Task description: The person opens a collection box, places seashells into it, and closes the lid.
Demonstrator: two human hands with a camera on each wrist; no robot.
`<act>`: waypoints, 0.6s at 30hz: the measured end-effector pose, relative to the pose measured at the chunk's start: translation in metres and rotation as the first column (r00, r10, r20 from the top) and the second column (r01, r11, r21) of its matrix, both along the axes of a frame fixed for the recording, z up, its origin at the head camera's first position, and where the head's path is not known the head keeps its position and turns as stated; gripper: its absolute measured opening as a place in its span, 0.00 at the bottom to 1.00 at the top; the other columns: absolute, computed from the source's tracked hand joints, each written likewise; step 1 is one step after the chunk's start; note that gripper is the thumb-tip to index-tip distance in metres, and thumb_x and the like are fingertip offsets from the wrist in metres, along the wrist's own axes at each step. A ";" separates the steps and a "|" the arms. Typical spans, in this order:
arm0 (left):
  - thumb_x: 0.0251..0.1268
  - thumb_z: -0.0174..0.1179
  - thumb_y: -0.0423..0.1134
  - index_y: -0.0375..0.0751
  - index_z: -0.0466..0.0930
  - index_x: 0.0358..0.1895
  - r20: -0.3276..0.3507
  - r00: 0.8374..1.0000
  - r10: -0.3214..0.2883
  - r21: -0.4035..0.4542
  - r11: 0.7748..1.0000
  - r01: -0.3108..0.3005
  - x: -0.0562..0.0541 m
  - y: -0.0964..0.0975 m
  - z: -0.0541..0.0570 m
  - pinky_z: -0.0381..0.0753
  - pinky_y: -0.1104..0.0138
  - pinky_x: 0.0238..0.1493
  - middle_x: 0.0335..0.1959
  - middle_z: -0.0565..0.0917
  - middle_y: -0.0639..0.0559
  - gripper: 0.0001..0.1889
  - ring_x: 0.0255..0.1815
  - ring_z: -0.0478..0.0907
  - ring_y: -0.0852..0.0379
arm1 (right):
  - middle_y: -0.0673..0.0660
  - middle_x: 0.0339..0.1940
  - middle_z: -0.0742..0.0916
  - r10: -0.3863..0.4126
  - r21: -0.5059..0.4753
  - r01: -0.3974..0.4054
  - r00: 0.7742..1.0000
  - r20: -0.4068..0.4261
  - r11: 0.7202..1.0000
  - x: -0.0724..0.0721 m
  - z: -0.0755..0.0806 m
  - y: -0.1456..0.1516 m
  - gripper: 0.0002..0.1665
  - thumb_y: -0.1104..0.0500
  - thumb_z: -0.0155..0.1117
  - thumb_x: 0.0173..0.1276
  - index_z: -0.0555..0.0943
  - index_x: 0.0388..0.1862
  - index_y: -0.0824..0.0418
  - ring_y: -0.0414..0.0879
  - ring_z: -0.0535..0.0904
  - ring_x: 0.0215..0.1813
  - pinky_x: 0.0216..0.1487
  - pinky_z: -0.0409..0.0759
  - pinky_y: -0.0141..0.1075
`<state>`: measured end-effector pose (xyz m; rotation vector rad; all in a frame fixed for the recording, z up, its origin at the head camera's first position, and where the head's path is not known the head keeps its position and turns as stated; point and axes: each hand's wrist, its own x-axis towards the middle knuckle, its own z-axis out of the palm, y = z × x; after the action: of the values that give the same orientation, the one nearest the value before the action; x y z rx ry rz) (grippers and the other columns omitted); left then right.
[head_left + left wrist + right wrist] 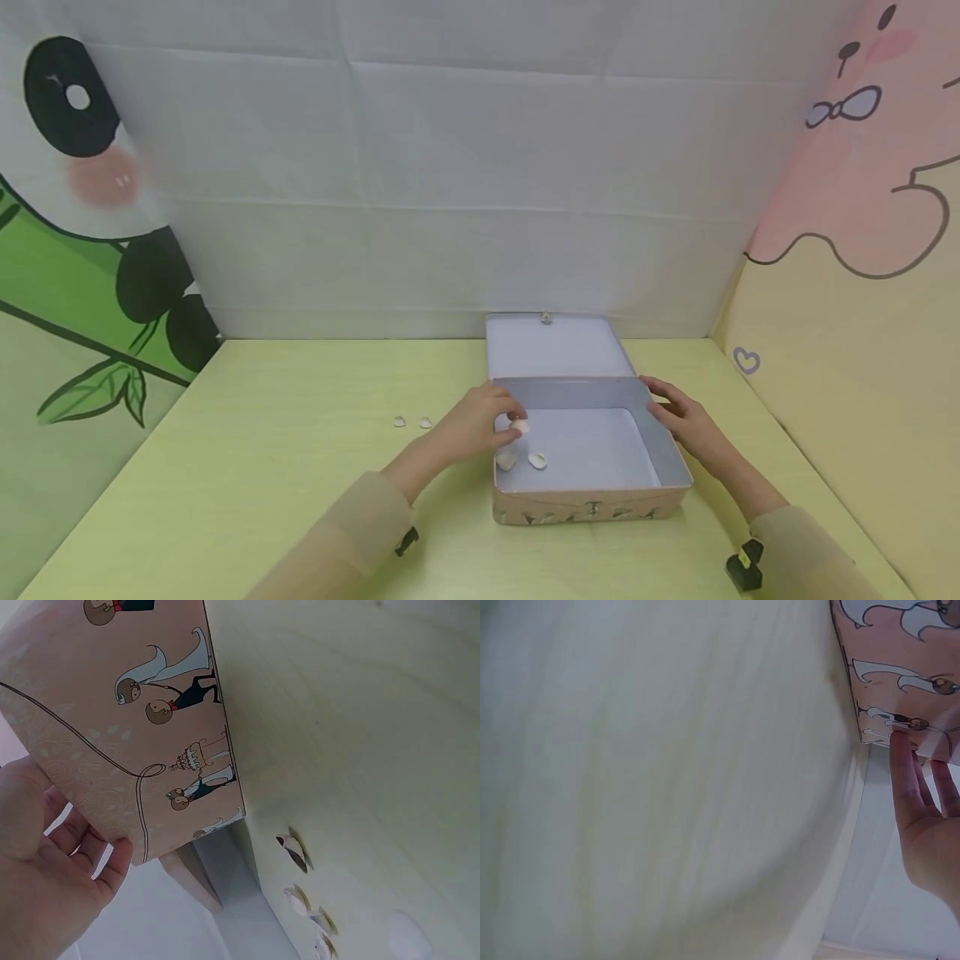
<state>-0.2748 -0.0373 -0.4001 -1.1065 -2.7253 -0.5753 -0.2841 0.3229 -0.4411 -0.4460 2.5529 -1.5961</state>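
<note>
A rectangular tin box (592, 504) stands on the table with its hinged lid (558, 346) raised at the back. Over its left wall reaches my left hand (476, 421), pinching a pale seashell (521, 425) between thumb and fingertips inside the box. Two more shells lie on the box floor, a rounded shell (506, 461) and a hollow white shell (537, 460). My right hand (690, 425) holds the box's right wall near the back corner, thumb over the rim. In the right wrist view its straight index finger (906, 780) touches the printed outer side.
Left of the box, small shells (412, 422) lie on the pale yellow table (300, 467); the left wrist view shows several shells (294, 851) there. A white cloth wall (465, 167) rises behind, and printed panels (855, 350) border both sides.
</note>
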 end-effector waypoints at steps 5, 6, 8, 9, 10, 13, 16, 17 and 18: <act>0.59 0.64 0.41 0.43 0.83 0.43 0.002 1.000 0.001 -0.002 1.000 -0.001 -0.002 0.000 0.002 0.73 0.62 0.46 0.36 0.82 0.53 0.11 0.42 0.73 0.56 | 0.67 0.72 0.62 0.005 -0.003 -0.005 1.000 -0.004 1.000 -0.001 -0.001 0.000 0.32 0.52 0.48 0.75 0.56 0.74 0.55 0.67 0.65 0.66 0.54 0.77 0.55; 0.59 0.64 0.41 0.43 0.83 0.43 0.010 1.000 0.002 0.008 1.000 -0.002 -0.002 0.000 0.004 0.73 0.61 0.46 0.37 0.83 0.53 0.11 0.43 0.73 0.55 | 0.67 0.72 0.62 0.006 -0.005 -0.006 1.000 -0.005 1.000 -0.001 -0.001 0.000 0.32 0.52 0.48 0.75 0.56 0.74 0.55 0.67 0.65 0.66 0.54 0.77 0.55; 0.59 0.64 0.41 0.44 0.83 0.44 0.021 1.000 0.012 0.009 1.000 -0.012 0.000 -0.002 0.007 0.73 0.61 0.47 0.39 0.83 0.53 0.11 0.44 0.73 0.55 | 0.67 0.72 0.62 0.005 -0.005 -0.005 1.000 -0.005 1.000 -0.001 0.000 0.000 0.32 0.52 0.49 0.75 0.56 0.74 0.55 0.67 0.65 0.66 0.54 0.77 0.55; 0.59 0.64 0.42 0.44 0.83 0.44 0.030 0.999 0.018 0.013 1.000 -0.019 0.001 -0.003 0.008 0.74 0.60 0.48 0.40 0.83 0.53 0.11 0.45 0.73 0.55 | 0.67 0.72 0.62 0.004 -0.003 -0.004 1.000 -0.005 1.000 0.000 0.000 0.000 0.32 0.52 0.49 0.75 0.56 0.74 0.55 0.68 0.65 0.66 0.54 0.76 0.56; 0.59 0.64 0.42 0.44 0.83 0.45 0.033 0.999 0.025 0.009 1.000 -0.025 0.001 -0.004 0.009 0.74 0.60 0.50 0.41 0.83 0.54 0.12 0.46 0.73 0.55 | 0.67 0.72 0.62 0.002 -0.001 -0.002 1.000 -0.006 1.000 0.000 0.000 0.000 0.32 0.52 0.48 0.75 0.56 0.74 0.55 0.68 0.65 0.66 0.54 0.76 0.56; 0.60 0.64 0.42 0.45 0.82 0.46 0.051 0.998 0.032 0.014 0.999 -0.033 0.003 -0.010 0.012 0.73 0.59 0.55 0.45 0.82 0.55 0.13 0.51 0.73 0.54 | 0.67 0.72 0.61 -0.001 0.005 0.001 1.000 -0.004 1.000 0.000 0.000 0.000 0.32 0.52 0.48 0.75 0.56 0.74 0.54 0.68 0.64 0.66 0.54 0.76 0.57; 0.60 0.64 0.43 0.44 0.82 0.47 0.062 0.998 0.027 0.035 0.999 -0.029 0.005 -0.016 0.015 0.72 0.57 0.58 0.46 0.82 0.55 0.14 0.54 0.73 0.53 | 0.67 0.72 0.61 0.001 0.005 -0.001 1.000 -0.002 1.000 0.000 0.001 0.000 0.32 0.51 0.48 0.75 0.56 0.74 0.54 0.68 0.64 0.66 0.55 0.75 0.57; 0.60 0.64 0.43 0.44 0.82 0.48 0.066 0.998 0.022 0.048 0.999 -0.025 0.006 -0.019 0.017 0.71 0.57 0.59 0.47 0.82 0.55 0.14 0.54 0.73 0.52 | 0.67 0.72 0.61 0.001 0.004 -0.001 1.000 -0.002 1.000 0.000 0.001 -0.001 0.32 0.51 0.48 0.75 0.56 0.74 0.54 0.68 0.64 0.67 0.55 0.75 0.57; 0.60 0.64 0.42 0.44 0.82 0.48 0.065 0.998 0.018 0.059 0.998 -0.022 0.007 -0.021 0.018 0.71 0.56 0.59 0.47 0.82 0.55 0.14 0.55 0.73 0.52 | 0.67 0.72 0.61 0.002 0.003 -0.002 1.000 -0.002 1.000 0.000 0.001 -0.001 0.32 0.51 0.48 0.75 0.56 0.74 0.54 0.67 0.64 0.67 0.55 0.75 0.57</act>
<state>-0.2679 -0.0587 -0.3820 -1.0640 -2.7499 -0.6964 -0.2841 0.3224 -0.4404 -0.4495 2.5546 -1.5922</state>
